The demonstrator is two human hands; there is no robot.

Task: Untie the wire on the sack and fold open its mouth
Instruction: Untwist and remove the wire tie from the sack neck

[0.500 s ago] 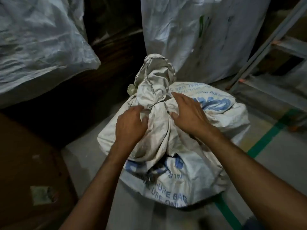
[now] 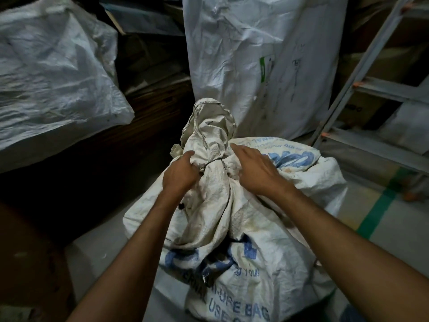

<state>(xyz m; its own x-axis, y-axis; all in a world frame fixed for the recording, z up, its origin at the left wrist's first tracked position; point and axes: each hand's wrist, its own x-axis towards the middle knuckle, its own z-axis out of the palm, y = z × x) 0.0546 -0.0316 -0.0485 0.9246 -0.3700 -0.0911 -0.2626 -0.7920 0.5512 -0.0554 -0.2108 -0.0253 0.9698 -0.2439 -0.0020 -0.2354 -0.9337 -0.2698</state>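
Note:
A dirty white woven sack [image 2: 250,247] with blue print stands on the floor in front of me. Its gathered neck [image 2: 210,126] rises upright and a thin dark wire [image 2: 212,161] circles it tightly. My left hand [image 2: 180,174] presses against the left side of the neck, its fingertips pinching at the wire's end. On the right side of the neck rests my right hand [image 2: 254,169], fingers spread and lying on the cloth, its thumb tucked into the folds just below the wire.
A tall white sack [image 2: 262,61] stands right behind, another big one [image 2: 53,73] lies at the left. A grey metal ladder frame [image 2: 362,66] leans at the right. Green tape [image 2: 376,212] marks the floor. A brown carton [image 2: 27,263] sits at lower left.
Both hands have stayed at the sack's neck. My left fingers have closed in on the wire's end. The wire is still around the neck.

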